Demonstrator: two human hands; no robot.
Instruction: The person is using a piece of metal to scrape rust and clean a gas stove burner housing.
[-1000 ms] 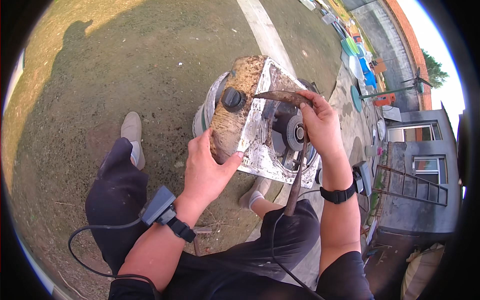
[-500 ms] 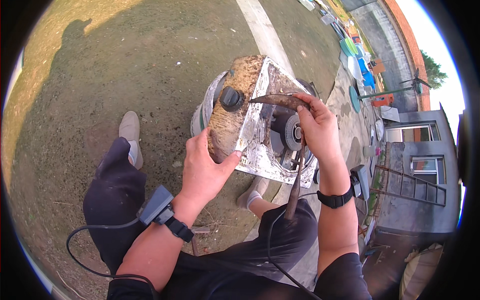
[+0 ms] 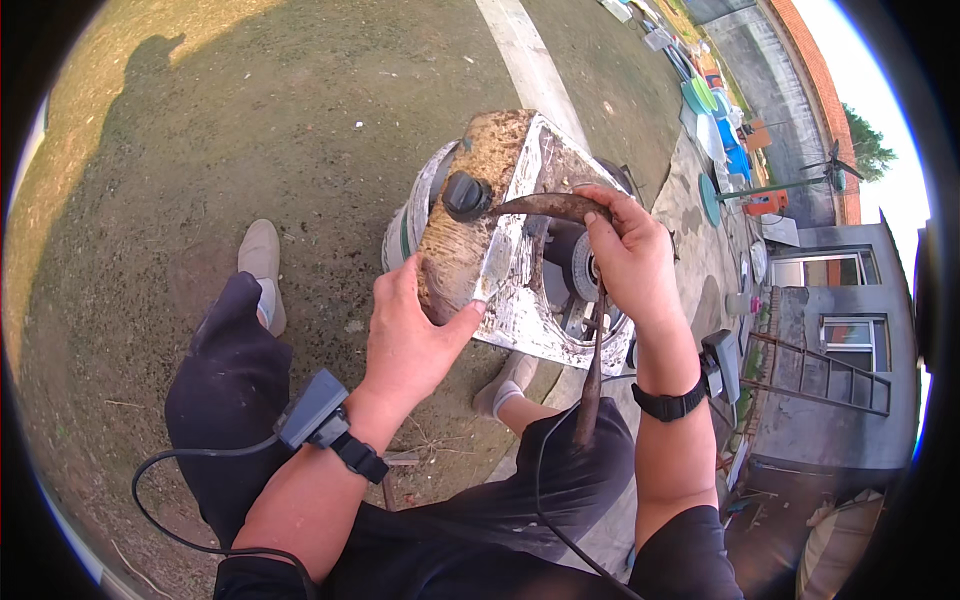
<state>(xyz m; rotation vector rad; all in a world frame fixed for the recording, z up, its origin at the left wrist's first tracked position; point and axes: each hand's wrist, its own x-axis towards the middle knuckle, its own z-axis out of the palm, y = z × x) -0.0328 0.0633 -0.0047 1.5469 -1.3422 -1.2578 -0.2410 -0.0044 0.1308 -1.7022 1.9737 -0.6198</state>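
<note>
A battered stove [image 3: 455, 245] with a black knob [image 3: 466, 196] rests tilted over a round whitish container [image 3: 404, 226]. Its panel is rusty brown, and flaking white covers the adjoining face. My left hand [image 3: 415, 335] grips the near edge, thumb on the white side and fingers over the brown side. In my right hand [image 3: 632, 250] is a rusty metal tool [image 3: 550, 206] with a curved, pointed arm. The point lies close beside the knob; whether it touches cannot be made out. A long straight arm of the tool hangs below my right hand, its end over my knee.
A pale concrete strip [image 3: 535, 65] crosses the dirt ground beyond the stove. To the right are a metal ladder [image 3: 825, 375], a standing fan [image 3: 834, 170] and a pile of basins and boxes along a wall. Cables run from devices strapped to both my wrists.
The tool's point has shifted slightly left and down, nearer the knob. My right hand has turned a little with it. My left hand and the stove stay almost still.
</note>
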